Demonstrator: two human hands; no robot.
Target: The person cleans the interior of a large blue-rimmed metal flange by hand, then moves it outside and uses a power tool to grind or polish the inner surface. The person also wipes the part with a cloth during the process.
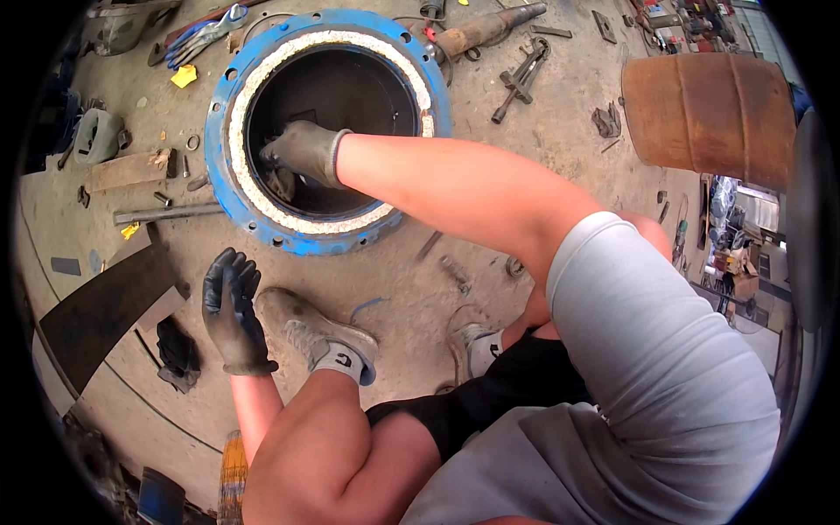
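A blue flanged metal ring, with bolt holes around its rim and a rough cream-coloured inner band, lies on the floor ahead of me. My right hand, in a dark grey glove, reaches inside its dark opening at the left inner wall. The fingers there are curled down. Something pale and tan shows just under them, too unclear to name. My left hand, in a black-palmed glove, is raised beside my left shoe, outside the ring. Its fingers bend loosely and nothing shows in them.
A flat metal bar and a curved dark plate lie at the left. Spare gloves are at the far left. A puller-like tool lies at the far side, and a rusty drum at the right.
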